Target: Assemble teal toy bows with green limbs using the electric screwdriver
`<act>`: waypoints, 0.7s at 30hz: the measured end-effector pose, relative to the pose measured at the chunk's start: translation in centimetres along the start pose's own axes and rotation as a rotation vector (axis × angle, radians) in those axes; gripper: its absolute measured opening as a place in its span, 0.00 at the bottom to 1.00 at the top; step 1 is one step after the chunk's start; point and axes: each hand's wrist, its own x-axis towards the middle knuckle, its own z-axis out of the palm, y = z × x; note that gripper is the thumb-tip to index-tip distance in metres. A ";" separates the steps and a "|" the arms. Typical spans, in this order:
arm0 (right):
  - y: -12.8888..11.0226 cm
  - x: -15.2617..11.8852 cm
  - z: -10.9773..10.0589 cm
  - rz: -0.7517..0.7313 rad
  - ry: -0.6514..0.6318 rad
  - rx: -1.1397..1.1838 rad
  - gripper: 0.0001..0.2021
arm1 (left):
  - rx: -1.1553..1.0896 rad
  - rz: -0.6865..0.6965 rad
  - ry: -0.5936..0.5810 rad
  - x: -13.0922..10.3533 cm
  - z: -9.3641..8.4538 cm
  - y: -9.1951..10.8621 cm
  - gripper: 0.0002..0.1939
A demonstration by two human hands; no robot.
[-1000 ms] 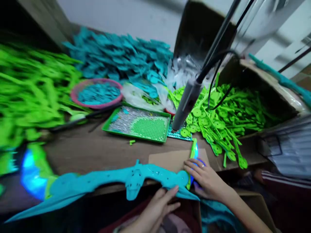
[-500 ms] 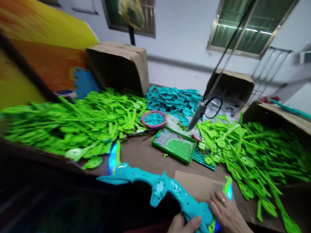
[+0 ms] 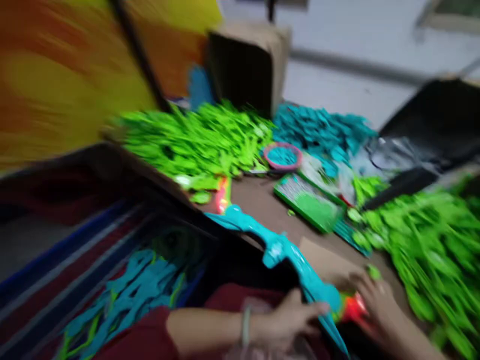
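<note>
A teal toy bow [image 3: 277,247] with green limb ends lies slantwise across the table's front edge. Its far tip [image 3: 222,196] and near end glow orange-red. My left hand [image 3: 290,317] is closed round the bow's near part, the fingers reaching over the teal plastic. At the glowing near end, my right hand [image 3: 377,300] grips the limb, its fingers blurred by motion. A flat piece of cardboard [image 3: 326,262] lies beneath and beyond the bow.
Heaps of bright green parts [image 3: 198,142] lie to the left and right; teal parts [image 3: 322,132] are piled at the back. A pink bowl [image 3: 283,156] and a green tray [image 3: 309,202] stand mid-table. Below left, teal bows [image 3: 131,295] fill a striped bag [image 3: 48,290].
The view has swung left and down, bringing the striped bag into sight. The bow's lights have turned from blue to orange-red. Both hands are still at the bow's near end.
</note>
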 end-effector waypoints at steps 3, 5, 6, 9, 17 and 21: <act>1.0 0.8 -3.0 0.498 0.138 0.181 0.27 | -0.277 -0.107 -0.186 -0.1 0.6 -0.4 0.22; 3.8 2.5 -2.8 0.683 0.327 0.150 0.23 | -0.436 -0.207 -0.232 0.9 0.8 -0.8 0.20; 5.4 3.4 -2.3 0.747 0.355 0.127 0.23 | -0.525 -0.276 -0.212 1.5 0.9 -1.0 0.18; 9.1 6.8 -1.1 0.790 0.479 0.344 0.23 | -0.709 -0.470 -0.090 2.6 1.1 -0.8 0.22; 6.4 8.7 -2.0 0.629 0.050 0.766 0.31 | -0.792 -0.626 -0.010 2.5 1.4 -0.4 0.29; 3.1 3.9 -1.7 0.678 0.128 0.465 0.32 | -0.889 -0.636 -0.010 2.7 1.5 -0.1 0.27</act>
